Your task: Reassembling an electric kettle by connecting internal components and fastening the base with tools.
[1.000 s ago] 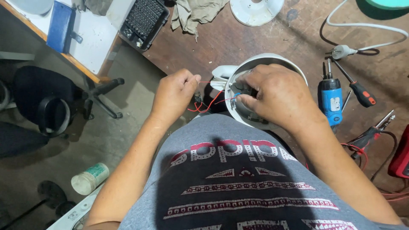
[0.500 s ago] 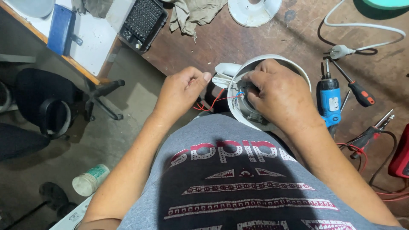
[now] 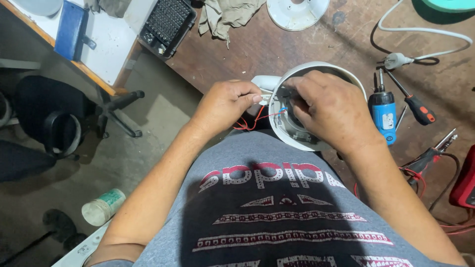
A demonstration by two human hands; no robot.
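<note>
— Where are the hands just now?

— The left hand point(image 3: 225, 104) is pinched shut on a small white connector point(image 3: 263, 100) at the rim of the round white housing point(image 3: 297, 136), with thin red wires point(image 3: 252, 121) looping down from the pinch. The right hand point(image 3: 329, 111) is curled inside the open bowl of the housing, fingertips pressed in among the inner parts; whether it grips something there or only steadies it I cannot tell, as the fingers cover the spot.

— And the housing itself?

— It lies at the near edge of the brown desk point(image 3: 247, 49), open side up, partly against the person's lap. I judge it a light, stiff plastic shell, smooth and a bit slippery on the outside, so the rim is the sure place to hold it.

— The wires?

— Thin and limp, likely fragile at the joints. Better taken by the connector body than by the strands.

— What lies around?

— Just right of the housing, a blue electric screwdriver point(image 3: 383, 111) and a red-and-black screwdriver point(image 3: 415, 106). Farther right, pliers point(image 3: 430, 154). Beyond, a white cable with plug point(image 3: 398, 60), a white round base plate point(image 3: 297, 12), a rag point(image 3: 225, 15) and a black bit case point(image 3: 167, 24). On the floor, a pale bottle point(image 3: 103, 206).
</note>
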